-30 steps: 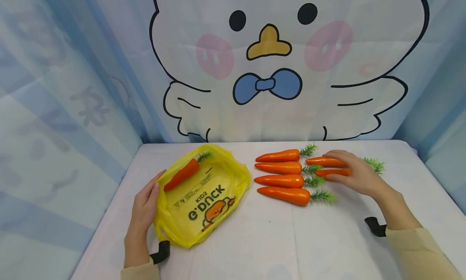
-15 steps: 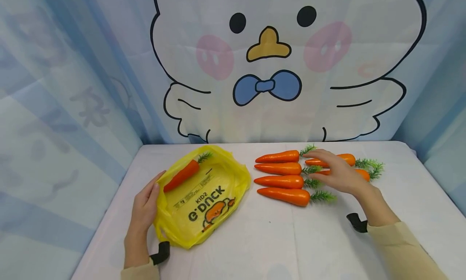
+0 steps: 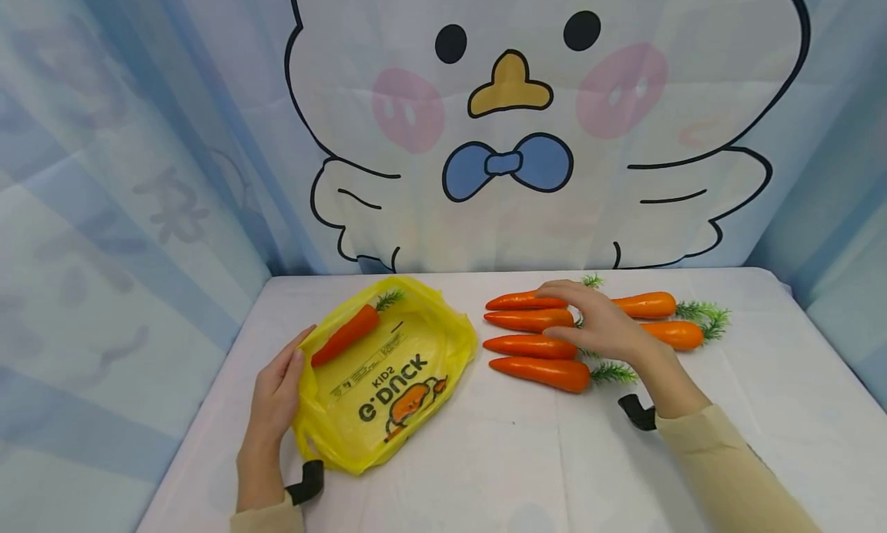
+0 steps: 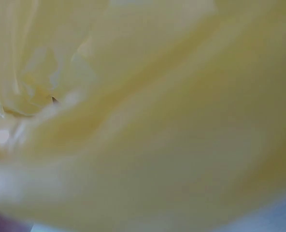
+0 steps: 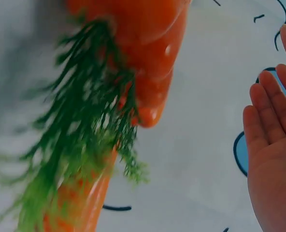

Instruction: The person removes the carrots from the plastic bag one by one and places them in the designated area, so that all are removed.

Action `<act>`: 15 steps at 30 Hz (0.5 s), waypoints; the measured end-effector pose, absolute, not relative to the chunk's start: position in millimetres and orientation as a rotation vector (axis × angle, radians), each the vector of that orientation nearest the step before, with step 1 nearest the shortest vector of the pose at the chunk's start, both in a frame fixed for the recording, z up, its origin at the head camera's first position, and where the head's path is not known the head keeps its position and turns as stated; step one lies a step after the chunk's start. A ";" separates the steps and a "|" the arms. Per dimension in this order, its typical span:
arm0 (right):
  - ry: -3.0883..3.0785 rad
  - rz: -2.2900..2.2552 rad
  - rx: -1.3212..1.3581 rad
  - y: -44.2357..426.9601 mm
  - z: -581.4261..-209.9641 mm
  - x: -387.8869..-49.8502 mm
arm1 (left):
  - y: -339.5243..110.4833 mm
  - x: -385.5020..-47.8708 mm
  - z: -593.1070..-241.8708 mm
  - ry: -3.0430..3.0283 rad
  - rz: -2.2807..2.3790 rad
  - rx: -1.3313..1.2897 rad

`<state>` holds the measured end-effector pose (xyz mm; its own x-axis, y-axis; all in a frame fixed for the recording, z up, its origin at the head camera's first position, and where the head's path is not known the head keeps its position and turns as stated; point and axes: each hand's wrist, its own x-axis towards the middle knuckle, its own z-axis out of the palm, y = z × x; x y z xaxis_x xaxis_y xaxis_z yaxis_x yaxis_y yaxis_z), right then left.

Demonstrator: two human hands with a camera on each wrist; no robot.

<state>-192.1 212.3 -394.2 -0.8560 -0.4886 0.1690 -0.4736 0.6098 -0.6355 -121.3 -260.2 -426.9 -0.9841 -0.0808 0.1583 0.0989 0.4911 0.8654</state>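
Observation:
At the left of the head view, my left hand (image 3: 273,398) holds the near-left edge of a yellow plastic bag (image 3: 443,340), thumb on top and fingers out of sight behind it. A toy carrot (image 3: 346,335) with green leaves lies at the bag, though I cannot tell whether in or on it. My right hand (image 3: 604,321) hovers over the leafy ends of a stack of toy carrots (image 3: 530,346), hiding part of the upper ones. In the right wrist view its fingers (image 5: 271,108) are straight and apart from the carrots. Yellow plastic (image 4: 157,145) fills the left wrist view.
Two more toy carrots, an upper one (image 3: 647,305) and a lower one (image 3: 677,335), lie right of the column, partly behind the right hand. A white cloth covers the table (image 3: 485,471). A printed curtain (image 3: 499,232) hangs behind the table, with pale blue curtains at both sides.
My right hand has moved left, from the two right-hand carrots to over the leafy ends of the left column. The left hand and the bag have stayed still.

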 end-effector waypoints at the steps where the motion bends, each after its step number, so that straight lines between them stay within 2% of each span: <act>1: 2.792 -1.092 -0.825 207.9 -393.9 -192.9 | -260.0 -121.3 -426.9 -2.549 -1.506 -0.023; 15: 2.661 -1.214 -0.911 149.8 -401.6 -199.1 | -261.5 -121.1 -426.3 -2.555 -1.488 -0.023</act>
<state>-199.1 149.8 -401.6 -0.8204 -0.5469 0.1670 -0.4846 0.5098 -0.7108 -121.1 -261.5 -426.3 -0.9829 -0.0791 0.1663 0.1056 0.4974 0.8611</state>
